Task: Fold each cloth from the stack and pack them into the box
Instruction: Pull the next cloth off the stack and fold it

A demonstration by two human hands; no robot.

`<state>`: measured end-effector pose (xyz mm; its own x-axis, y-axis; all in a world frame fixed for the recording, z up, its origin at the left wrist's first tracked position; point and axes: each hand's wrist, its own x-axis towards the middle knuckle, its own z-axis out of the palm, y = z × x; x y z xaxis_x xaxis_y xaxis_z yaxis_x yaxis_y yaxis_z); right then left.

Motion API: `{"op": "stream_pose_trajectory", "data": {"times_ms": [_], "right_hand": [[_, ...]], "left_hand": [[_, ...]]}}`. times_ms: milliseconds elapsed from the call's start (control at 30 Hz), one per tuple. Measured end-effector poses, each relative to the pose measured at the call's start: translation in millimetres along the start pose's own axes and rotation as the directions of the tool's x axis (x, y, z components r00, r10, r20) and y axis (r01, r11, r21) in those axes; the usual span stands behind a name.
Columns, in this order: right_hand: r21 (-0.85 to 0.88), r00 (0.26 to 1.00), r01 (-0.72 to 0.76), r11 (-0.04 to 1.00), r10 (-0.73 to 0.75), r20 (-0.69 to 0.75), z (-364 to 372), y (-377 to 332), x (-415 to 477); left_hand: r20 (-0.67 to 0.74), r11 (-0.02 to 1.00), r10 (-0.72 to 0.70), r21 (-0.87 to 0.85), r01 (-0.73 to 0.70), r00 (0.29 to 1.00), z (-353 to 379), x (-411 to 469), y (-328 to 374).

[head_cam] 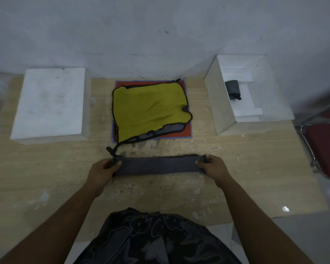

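Observation:
A grey cloth (158,166) lies folded into a long narrow strip on the wooden table (46,168), in front of me. My left hand (103,171) pinches its left end and my right hand (211,167) pinches its right end. Behind it sits the stack: a yellow-green cloth (149,107) with dark edging on top, a grey one and a red one (185,133) showing underneath. The open white box (223,119) stands at the right rear with a dark rolled cloth (232,89) inside.
A closed white box or lid (50,103) rests at the left rear of the table. A grey wall runs behind the table. A red chair with a metal frame (324,147) stands past the table's right edge.

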<state>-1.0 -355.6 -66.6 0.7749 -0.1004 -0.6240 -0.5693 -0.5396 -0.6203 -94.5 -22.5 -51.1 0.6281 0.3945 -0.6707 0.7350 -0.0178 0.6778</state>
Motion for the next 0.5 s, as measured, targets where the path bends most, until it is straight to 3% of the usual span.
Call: {"op": "stream_pose_trajectory", "data": {"times_ms": [100, 200, 333, 500], "right_hand": [[-0.26, 0.995, 0.024, 0.965, -0.047, -0.083, 0.4, 0.7, 3.6], [-0.407, 0.985, 0.083, 0.91, -0.138, -0.108, 7.4, -3.6, -1.9], [-0.314, 0.951, 0.199, 0.928, -0.261, -0.168, 24.0, -12.1, -16.0], [-0.254, 0.949, 0.298, 0.92, -0.314, -0.022, 57.5, -14.0, -30.8]], "left_hand": [[-0.024, 1.0, -0.006, 0.013, 0.007, 1.0, 1.8, -3.7, -8.0], [-0.013, 1.0, -0.014, 0.014, 0.014, 1.0, 2.2, -4.9, -12.2], [0.038, 0.999, -0.031, -0.007, 0.032, 0.999, -1.6, -4.2, -13.6], [0.076, 0.998, -0.046, -0.033, 0.049, 0.996, -9.4, -1.6, -16.3]]}}
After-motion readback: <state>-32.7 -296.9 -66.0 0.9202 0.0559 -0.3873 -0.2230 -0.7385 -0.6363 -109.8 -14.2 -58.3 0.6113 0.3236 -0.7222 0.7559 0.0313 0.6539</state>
